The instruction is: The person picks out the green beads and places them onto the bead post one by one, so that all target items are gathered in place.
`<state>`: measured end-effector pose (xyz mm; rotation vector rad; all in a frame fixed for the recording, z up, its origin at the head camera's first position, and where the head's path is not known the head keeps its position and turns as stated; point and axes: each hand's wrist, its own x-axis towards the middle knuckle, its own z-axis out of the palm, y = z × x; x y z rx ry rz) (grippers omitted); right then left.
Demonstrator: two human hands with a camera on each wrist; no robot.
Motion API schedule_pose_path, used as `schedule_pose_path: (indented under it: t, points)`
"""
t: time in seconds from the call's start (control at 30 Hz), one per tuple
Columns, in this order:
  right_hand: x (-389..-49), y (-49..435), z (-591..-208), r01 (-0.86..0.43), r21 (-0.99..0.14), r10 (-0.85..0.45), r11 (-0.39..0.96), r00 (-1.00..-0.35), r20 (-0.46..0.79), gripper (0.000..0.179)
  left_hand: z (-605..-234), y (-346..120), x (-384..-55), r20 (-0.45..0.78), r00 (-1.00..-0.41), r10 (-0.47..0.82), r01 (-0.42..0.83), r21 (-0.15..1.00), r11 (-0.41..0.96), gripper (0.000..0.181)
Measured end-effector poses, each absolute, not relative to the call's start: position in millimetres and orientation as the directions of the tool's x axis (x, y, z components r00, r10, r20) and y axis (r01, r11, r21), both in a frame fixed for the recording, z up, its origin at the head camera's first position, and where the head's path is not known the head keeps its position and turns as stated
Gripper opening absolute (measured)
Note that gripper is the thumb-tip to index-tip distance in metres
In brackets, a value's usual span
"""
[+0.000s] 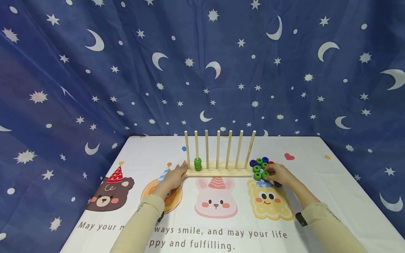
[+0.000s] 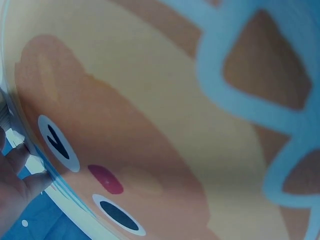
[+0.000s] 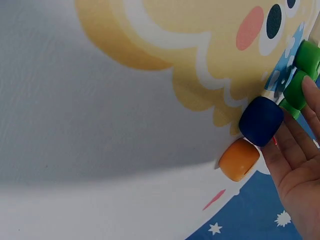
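A wooden peg rack [image 1: 219, 173] with several upright pegs stands on the table. Green beads [image 1: 197, 164] are stacked low on its second peg from the left. My left hand [image 1: 174, 176] rests its fingertips against the rack's left end; only part of this hand [image 2: 20, 185] shows at the edge of the left wrist view. Right of the rack lies a cluster of loose beads. There my right hand [image 1: 280, 174] pinches a green bead [image 3: 296, 90] between thumb and fingers. Close to those fingers sit a dark blue bead [image 3: 261, 121] and an orange bead [image 3: 239, 160].
The loose cluster also holds a blue bead [image 1: 265, 160], a purple bead [image 1: 253, 163], a red bead [image 1: 271, 162] partly behind the right hand, and several green ones. A white cloth [image 1: 104, 225] printed with cartoons covers the table. A blue starry curtain [image 1: 190, 42] hangs behind.
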<state>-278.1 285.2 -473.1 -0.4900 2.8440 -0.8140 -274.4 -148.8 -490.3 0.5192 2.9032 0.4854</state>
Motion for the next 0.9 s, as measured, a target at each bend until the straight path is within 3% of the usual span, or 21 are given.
schedule_pose_path:
  t: [0.9]
  points:
    - [-266.1, 277.2, -463.1, -0.322, -0.493, -0.358, 0.808, -0.934, 0.023, 0.028, -491.1, -151.2, -272.8, -0.102, -0.933, 0.345, 0.29, 0.352, 0.89, 0.053]
